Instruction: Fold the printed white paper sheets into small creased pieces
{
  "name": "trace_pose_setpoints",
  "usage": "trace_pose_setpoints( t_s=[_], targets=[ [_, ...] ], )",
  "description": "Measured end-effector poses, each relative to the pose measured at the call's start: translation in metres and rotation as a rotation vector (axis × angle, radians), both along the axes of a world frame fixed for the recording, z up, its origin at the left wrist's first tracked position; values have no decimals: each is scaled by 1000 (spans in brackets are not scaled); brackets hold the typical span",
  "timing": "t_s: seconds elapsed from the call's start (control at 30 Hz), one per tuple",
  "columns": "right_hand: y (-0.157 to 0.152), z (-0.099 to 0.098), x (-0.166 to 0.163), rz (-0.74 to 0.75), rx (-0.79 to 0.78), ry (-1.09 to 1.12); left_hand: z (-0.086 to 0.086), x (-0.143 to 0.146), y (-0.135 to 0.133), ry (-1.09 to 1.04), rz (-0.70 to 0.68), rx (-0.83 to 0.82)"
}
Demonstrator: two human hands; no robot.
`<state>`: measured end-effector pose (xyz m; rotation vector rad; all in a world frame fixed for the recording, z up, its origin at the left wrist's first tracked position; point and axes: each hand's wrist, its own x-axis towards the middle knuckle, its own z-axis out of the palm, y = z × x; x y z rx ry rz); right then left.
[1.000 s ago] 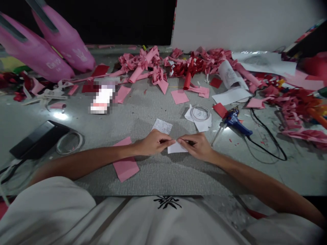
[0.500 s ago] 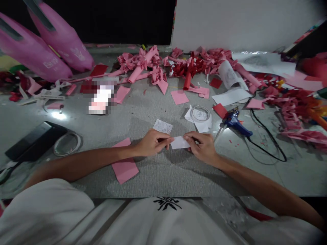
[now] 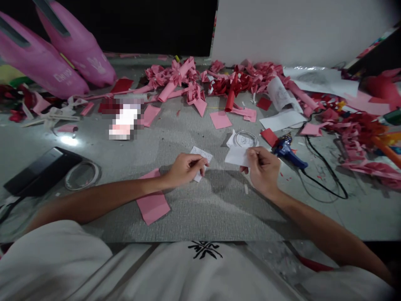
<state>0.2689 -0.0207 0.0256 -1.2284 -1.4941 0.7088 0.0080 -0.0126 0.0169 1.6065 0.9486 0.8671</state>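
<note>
White paper point(image 3: 236, 156) partly hidden, bright screen point(image 3: 128, 119) pixelated, pink containers point(image 3: 44, 67) cropped

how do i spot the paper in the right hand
On the grey table, find the blue glue gun. Just left of it, the right hand pinches a white paper. Its visible side looks blank, unlike the printed paper near the left hand.

Left forearm point(image 3: 106, 198) bare, entering from lower left and running up and right at a shallow angle to the left wrist point(image 3: 166, 182), roughly straight. Left hand point(image 3: 185, 171) near frame centre, back of hand up, fingers curled, thumb and forefinger drawn close; contact of tips unclear. Right forearm point(image 3: 322, 228) bare, rising steeply from lower right. Right hand point(image 3: 265, 171) right of centre, thumb laid against bent forefinger in a pinch, remaining fingers folded beneath. Hands well apart, about level.
</note>
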Motion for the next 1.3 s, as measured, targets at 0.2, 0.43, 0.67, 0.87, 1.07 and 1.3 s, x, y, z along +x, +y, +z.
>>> trace_pose_setpoints(
  t_s=[0.2, 0.43, 0.67, 0.87, 1.07, 1.3],
  targets=[
    [-12, -6, -10, 354, -139, -148, 3, 5, 0, 81, -160, 8],
    [-6, -14, -15, 369, -274, 46, 4, 1, 2, 136, -117, -5],
    [-1, -16, -15, 324, -280, 110, 2, 3, 4, 94, -131, -93],
    [0, -15, -14, 268, -290, 169, 5, 2, 4, 87, -141, -69],
    [-1, -19, -10, 317, -254, 5, 1, -3, 5, -1, -204, -99],
    [6, -8, -18, 389, -30, -185, -1, -1, 8, -58, -201, -111]
  ],
)
